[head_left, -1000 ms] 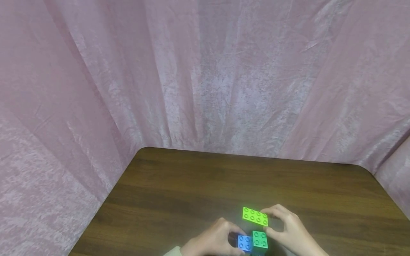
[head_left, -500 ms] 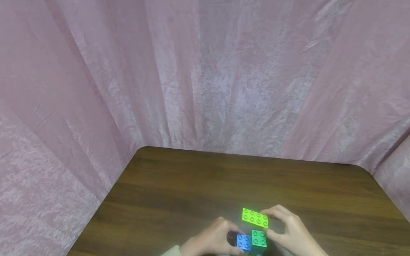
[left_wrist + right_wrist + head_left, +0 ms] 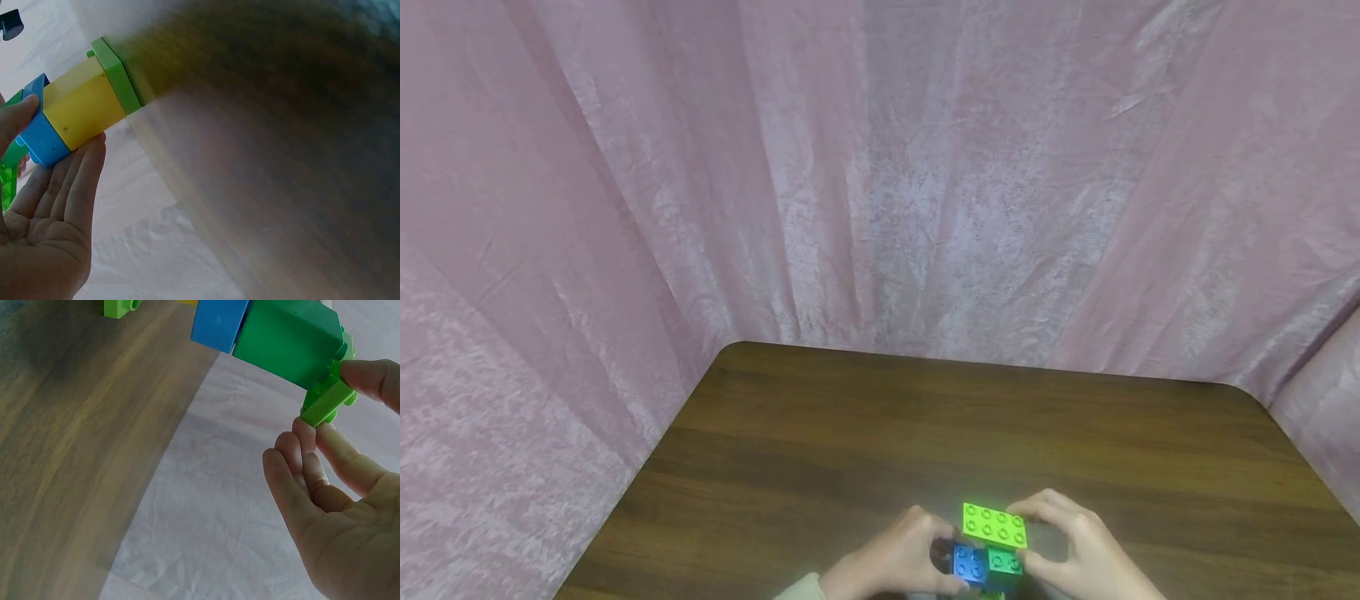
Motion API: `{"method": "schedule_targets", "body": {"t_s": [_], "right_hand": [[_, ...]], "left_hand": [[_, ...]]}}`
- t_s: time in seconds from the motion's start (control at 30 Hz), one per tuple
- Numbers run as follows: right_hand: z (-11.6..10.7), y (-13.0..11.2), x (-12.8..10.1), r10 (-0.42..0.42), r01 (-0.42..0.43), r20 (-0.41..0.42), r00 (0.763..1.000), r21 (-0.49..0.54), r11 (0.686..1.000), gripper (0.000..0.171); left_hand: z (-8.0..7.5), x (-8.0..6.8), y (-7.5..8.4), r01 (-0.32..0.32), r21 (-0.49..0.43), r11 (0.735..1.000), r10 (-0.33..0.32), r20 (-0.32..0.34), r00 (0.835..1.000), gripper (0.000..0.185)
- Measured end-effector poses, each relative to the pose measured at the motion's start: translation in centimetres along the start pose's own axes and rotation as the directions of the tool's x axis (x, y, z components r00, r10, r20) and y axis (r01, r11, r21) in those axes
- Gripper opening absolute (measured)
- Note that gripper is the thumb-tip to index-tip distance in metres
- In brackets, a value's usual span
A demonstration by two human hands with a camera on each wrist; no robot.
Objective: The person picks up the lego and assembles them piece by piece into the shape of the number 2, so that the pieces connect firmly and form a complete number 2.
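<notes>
Low in the head view, my left hand (image 3: 898, 554) grips the side of a blue toy building brick (image 3: 968, 565), thumb on one side and fingers on the other. Under the blue one, the left wrist view shows a yellow brick (image 3: 84, 103) and a thin green plate (image 3: 119, 75) at the stack's end. A darker green brick (image 3: 1003, 562) sits right beside the blue one. My right hand (image 3: 1078, 546) pinches the right end of a lime eight-stud plate (image 3: 994, 525), which overlaps the green brick's far studs. In the right wrist view the lime plate (image 3: 331, 400) is tilted against that brick's studded face.
A brown wooden table (image 3: 850, 442) with rounded far corners lies under the hands. Pink velvet curtains (image 3: 880, 183) hang behind it and at its sides.
The lime plate and my right hand have come nearer to me, so the plate now covers the far studs of the green brick. My left hand keeps its grip almost unmoved.
</notes>
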State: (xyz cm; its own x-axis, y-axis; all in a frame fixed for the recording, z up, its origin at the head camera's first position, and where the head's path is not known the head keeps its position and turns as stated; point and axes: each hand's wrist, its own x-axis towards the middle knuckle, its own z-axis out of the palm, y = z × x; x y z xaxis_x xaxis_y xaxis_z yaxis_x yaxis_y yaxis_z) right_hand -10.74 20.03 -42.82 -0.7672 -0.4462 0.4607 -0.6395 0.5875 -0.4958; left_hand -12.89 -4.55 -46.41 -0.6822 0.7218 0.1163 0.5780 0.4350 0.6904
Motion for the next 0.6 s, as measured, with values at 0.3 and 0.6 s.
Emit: {"method": "schedule_targets", "body": {"t_s": [0.3,0.6], "right_hand": [[0.07,0.07,-0.36,-0.021,0.021,0.039,0.999,0.013,1.0,0.043],[0.09,-0.13,-0.48,-0.006,-0.001,0.088,0.996,0.079,0.997,0.043]], "left_hand": [[0.02,-0.11,0.23,0.039,-0.002,0.999,-0.039,0.005,0.999,0.03],[0.08,-0.03,-0.01,-0.029,0.011,1.0,0.029,-0.015,0.999,0.03]]}}
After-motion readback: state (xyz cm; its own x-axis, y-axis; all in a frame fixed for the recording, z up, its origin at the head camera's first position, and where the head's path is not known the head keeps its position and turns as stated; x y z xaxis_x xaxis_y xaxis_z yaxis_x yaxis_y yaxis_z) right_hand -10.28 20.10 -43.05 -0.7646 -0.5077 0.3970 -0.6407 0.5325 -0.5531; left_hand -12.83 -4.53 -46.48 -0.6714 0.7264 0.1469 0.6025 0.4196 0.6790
